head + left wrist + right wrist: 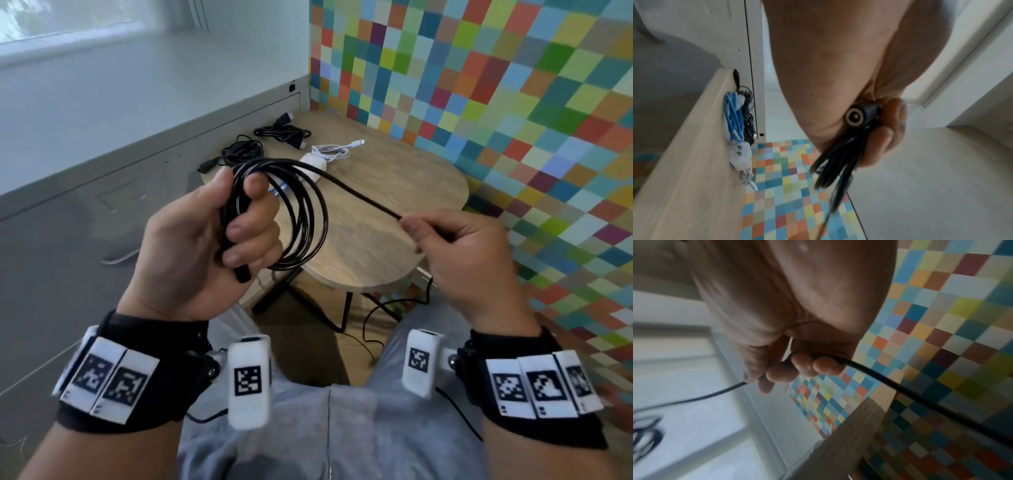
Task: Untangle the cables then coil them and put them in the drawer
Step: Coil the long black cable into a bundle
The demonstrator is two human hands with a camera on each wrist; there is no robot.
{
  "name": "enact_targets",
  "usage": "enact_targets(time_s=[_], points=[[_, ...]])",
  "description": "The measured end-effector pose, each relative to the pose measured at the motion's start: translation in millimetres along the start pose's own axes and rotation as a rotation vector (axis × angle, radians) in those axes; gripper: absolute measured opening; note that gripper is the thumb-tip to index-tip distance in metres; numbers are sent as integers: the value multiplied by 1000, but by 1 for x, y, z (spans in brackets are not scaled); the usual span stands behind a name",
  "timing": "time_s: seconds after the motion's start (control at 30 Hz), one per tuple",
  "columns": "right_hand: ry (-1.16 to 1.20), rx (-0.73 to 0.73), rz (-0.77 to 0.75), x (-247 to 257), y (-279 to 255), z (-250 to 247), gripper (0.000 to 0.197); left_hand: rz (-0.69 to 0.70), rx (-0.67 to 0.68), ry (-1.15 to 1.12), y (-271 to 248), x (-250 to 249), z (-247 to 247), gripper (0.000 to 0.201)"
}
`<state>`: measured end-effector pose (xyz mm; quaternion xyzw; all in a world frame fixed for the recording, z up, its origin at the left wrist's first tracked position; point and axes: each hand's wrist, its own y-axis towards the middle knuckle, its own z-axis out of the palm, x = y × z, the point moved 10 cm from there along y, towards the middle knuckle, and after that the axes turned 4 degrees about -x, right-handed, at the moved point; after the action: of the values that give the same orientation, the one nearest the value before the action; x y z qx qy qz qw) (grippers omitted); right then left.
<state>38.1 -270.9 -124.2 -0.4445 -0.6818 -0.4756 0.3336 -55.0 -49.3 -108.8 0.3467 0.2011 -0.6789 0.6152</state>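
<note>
Nearest, left hand (pixel 205 236) clenched round gathered loops of thin black rubber cable (pixel 305 219), barrel plug poking out below, so the coil keeps its shape. Right hand (pixel 459 260) pinching the free run taut, feeding slack for another loop. Farther off, on the round pale wooden surface (pixel 394 192): black, blue and white cable bundles (pixel 330 150) waiting. Drawer probably in the grey cabinet (pixel 85 192), shut.

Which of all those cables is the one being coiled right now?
The long black cable: its loops are in the left hand, with the right hand pinching its free run. The other cables lie on the wooden table.
</note>
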Motion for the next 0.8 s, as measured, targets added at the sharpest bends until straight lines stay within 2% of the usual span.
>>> enact_targets(time_s=[0.07,0.13,0.2,0.3,0.33,0.4,0.5,0.57,0.67,0.73,0.8], points=[[-126,121,14,-2,-7,25,7,67,-64,42,4,1,6,28],[-279,215,5,-1,-16,46,17,153,-186,209,7,3,9,25],[-429,319,-102,10,-24,66,25,254,-284,525,7,3,12,21],[-602,468,-289,37,-41,93,20,336,-268,1187,6,13,25,22],[-588,503,-314,45,-45,98,14,341,-242,1371,6,19,28,25],[-490,521,-317,57,-51,99,7,358,-200,1578,8,27,33,30],[-274,429,-228,59,-46,82,12,345,-192,1642,9,28,30,27],[-161,403,-129,55,-41,71,13,238,-164,1652,11,32,24,26],[-114,390,-50,51,-33,54,11,24,-116,1700,12,40,11,30],[-80,357,-45,52,-27,37,10,-173,-87,1541,9,48,-5,39],[-30,290,-53,53,-20,18,9,-304,-132,1168,3,51,-21,48]])
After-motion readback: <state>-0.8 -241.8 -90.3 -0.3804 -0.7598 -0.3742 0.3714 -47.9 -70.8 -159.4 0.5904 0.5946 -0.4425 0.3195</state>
